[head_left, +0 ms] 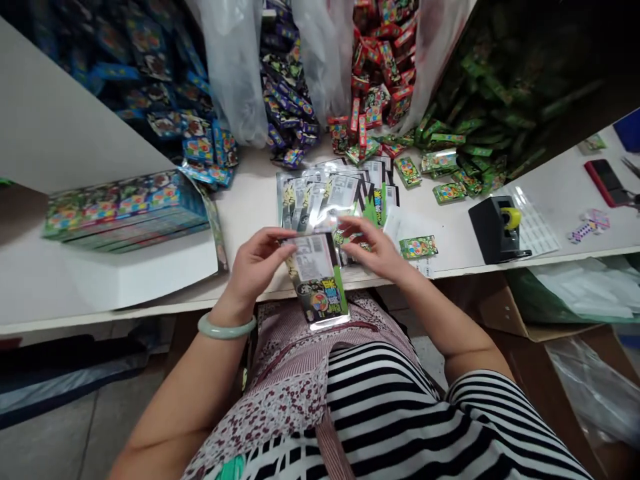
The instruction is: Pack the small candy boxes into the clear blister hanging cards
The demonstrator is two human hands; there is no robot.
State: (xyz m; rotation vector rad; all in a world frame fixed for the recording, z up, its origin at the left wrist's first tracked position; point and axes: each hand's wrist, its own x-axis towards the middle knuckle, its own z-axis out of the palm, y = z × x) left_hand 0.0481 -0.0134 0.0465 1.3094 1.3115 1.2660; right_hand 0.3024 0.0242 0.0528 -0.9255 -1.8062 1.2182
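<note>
My left hand pinches the upper left edge of a flat printed pouch, thumb in front. The pouch is black, grey and green with colourful lettering, and hangs tilted over the table's front edge. At its upper right corner, my right hand has its fingers curled round a small green printed box, mostly hidden by the fingers. Just beyond both hands lies a spread of similar pouches in overlapping layers. Another small green box rests to the right of my right hand.
Blue boxes, purple boxes, red boxes and green boxes are heaped along the back, with plastic sheeting between some heaps. An open carton holding rows of boxes is left; a tape dispenser and red phone are right.
</note>
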